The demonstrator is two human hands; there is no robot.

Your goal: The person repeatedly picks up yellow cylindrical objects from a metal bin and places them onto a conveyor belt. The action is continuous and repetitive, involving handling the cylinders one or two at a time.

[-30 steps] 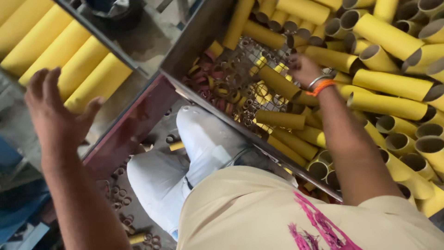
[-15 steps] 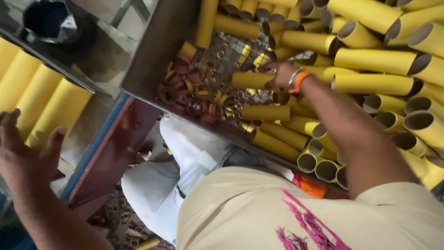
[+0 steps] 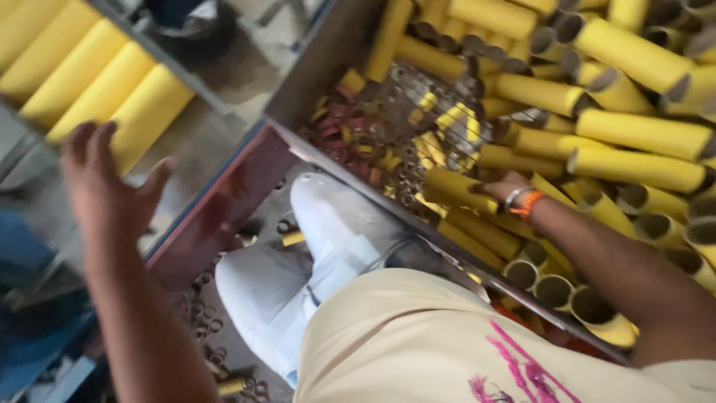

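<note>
My right hand (image 3: 492, 186) reaches into a metal bin (image 3: 328, 60) full of yellow cardboard tubes and is closed around one yellow tube (image 3: 451, 188) lying near the bin's front wall. An orange band and a metal bangle circle that wrist. My left hand (image 3: 108, 186) hangs in the air on the left with fingers spread, holding nothing, above the grey floor beside a dark red rail (image 3: 224, 209). My white trouser leg (image 3: 313, 246) and cream shirt fill the lower middle.
Large yellow rolls (image 3: 97, 89) lie in a rack at the upper left. A patch of small red and yellow rings (image 3: 380, 142) covers the bin's bottom. Loose rings and short tube pieces litter the floor (image 3: 209, 321). A dark container (image 3: 183, 19) stands at the top.
My right hand has slid toward the bin's front wall and grasped a yellow tube. My left hand has risen, fingers still spread. The view has swung.
</note>
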